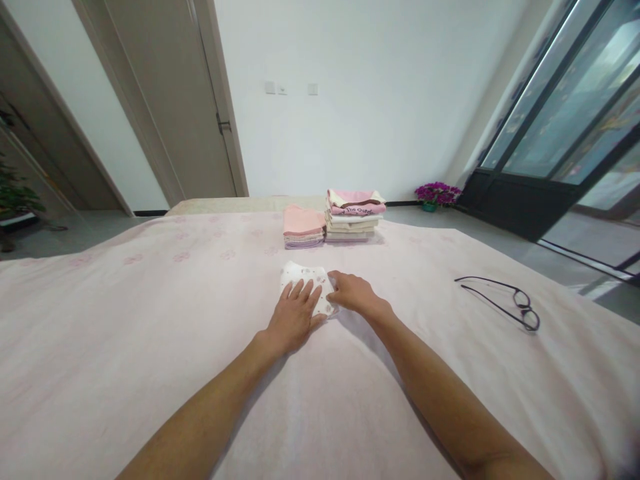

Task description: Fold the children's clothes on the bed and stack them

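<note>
A small folded white cloth (pixel 302 272) with a scattered grey-brown print lies on the pale pink bedspread in front of me. My left hand (pixel 296 313) rests flat on it, palm down, fingers spread. At the cloth's right edge is my right hand (pixel 353 292), thumb and curled fingers closed on the edge; the fingertips are partly hidden. Just beyond the cloth stands a low pile of folded pink and lilac cloths (pixel 303 228). Touching it on the right is a taller pile of folded clothes (pixel 354 219), with a pink lettered piece near the top.
Black-framed glasses (pixel 525 310) lie unfolded on the pink bedspread (pixel 150 320) to the right. Past the far edge are a white wall (pixel 360 133), a closed door (pixel 165 93) and a pot of magenta flowers (pixel 437 193). A dark-framed glass door (pixel 560 120) stands at the right.
</note>
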`<act>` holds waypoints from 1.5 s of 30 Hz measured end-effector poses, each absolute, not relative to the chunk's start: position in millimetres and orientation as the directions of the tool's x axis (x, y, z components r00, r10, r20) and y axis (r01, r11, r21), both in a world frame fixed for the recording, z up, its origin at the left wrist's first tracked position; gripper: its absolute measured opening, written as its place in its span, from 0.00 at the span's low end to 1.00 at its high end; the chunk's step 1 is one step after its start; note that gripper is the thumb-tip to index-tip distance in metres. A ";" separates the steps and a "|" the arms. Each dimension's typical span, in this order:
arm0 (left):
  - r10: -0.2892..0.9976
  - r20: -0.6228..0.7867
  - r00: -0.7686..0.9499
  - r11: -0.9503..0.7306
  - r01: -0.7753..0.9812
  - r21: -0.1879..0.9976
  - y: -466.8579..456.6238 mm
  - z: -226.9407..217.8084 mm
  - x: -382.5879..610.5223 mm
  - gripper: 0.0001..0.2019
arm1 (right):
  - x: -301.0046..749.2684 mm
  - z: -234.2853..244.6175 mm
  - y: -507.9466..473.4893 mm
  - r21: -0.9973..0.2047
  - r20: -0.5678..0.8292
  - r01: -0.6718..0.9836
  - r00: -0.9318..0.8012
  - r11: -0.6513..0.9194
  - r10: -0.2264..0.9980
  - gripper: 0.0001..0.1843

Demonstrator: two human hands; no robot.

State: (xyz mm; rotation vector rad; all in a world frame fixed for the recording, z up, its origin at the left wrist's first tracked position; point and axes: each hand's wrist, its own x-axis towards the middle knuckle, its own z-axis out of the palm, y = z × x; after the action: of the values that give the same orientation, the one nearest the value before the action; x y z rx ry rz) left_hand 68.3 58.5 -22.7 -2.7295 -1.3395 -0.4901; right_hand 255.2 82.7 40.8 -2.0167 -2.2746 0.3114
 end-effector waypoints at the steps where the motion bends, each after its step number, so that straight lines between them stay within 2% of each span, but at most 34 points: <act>1: 0.761 0.305 0.572 -0.625 0.772 0.112 58.8 -22.6 67.5 0.29 | 255.4 40.5 82.0 -0.203 -0.065 0.973 -0.127 0.111 0.990 0.27; 3: 0.754 0.306 0.582 -0.649 0.731 0.211 61.4 -22.6 63.0 0.27 | 256.8 39.9 81.0 -0.201 -0.043 0.973 -0.121 0.110 0.992 0.27; 5: 0.776 0.365 0.514 -0.628 0.685 0.369 66.6 -22.6 54.4 0.24 | 259.5 39.4 80.8 -0.202 -0.025 0.975 -0.100 0.093 0.995 0.29; 7: 0.842 0.447 0.301 -0.524 0.655 0.544 73.5 -22.8 42.9 0.21 | 262.6 38.8 81.6 -0.207 -0.026 0.976 -0.071 0.064 0.997 0.33; 9: 0.897 0.440 0.053 -0.374 0.624 0.686 80.8 -23.5 31.1 0.21 | 265.5 37.7 83.6 -0.220 -0.062 0.975 -0.042 0.027 0.997 0.38; 12: 0.964 0.238 -0.119 -0.135 0.552 0.823 89.8 -25.4 19.0 0.26 | 268.9 34.6 88.2 -0.266 -0.131 0.964 -0.017 -0.019 0.991 0.43; 16: 0.990 -0.018 -0.137 0.060 0.310 0.949 93.4 -23.9 20.0 0.35 | 273.8 27.2 94.5 -0.353 -0.156 0.935 -0.013 -0.044 0.988 0.41; 19: 0.983 -0.146 -0.107 0.156 0.087 0.984 90.4 -15.3 26.5 0.36 | 278.7 18.8 98.9 -0.461 -0.146 0.887 -0.048 -0.025 0.988 0.34; 24: 0.965 -0.235 0.114 0.244 -0.075 0.967 80.7 0.8 35.6 0.20 | 283.7 5.6 106.9 -0.643 -0.129 0.766 -0.105 -0.002 0.986 0.22; 27: 0.973 -0.210 0.098 0.224 -0.162 0.961 75.9 -0.3 42.7 0.15 | 281.2 5.0 106.4 -0.727 -0.134 0.687 -0.137 -0.003 0.981 0.14; 31: 0.986 -0.159 0.050 0.167 -0.349 0.922 73.3 -8.4 48.7 0.15 | 268.9 9.5 93.6 -0.927 -0.022 0.371 -0.179 0.047 0.984 0.18; 35: 0.985 -0.142 0.094 0.170 -0.494 0.853 76.1 -9.4 44.2 0.18 | 248.3 11.5 77.6 -0.997 0.009 0.069 -0.088 0.015 0.996 0.22; 39: 0.989 -0.139 0.056 0.149 -0.467 0.872 87.8 -9.2 29.1 0.20 | 228.4 22.3 80.1 -1.000 -0.007 0.028 -0.044 -0.006 0.999 0.23; 42: 0.978 -0.045 -0.205 -0.022 -0.316 0.948 103.2 -15.7 9.9 0.19 | 216.2 45.7 101.7 -0.994 0.078 0.072 -0.053 0.082 0.996 0.21; 45: 0.905 0.076 -0.418 -0.129 -0.098 0.987 119.5 -26.6 -11.5 0.18 | 204.9 75.0 137.5 -0.972 0.172 0.150 -0.065 0.180 0.983 0.20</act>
State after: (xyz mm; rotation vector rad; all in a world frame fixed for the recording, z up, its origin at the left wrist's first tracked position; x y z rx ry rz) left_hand -11.5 119.5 -26.6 -1.6074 -2.2830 -2.7720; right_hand 204.9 137.5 75.0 -1.1623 -1.4395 1.0351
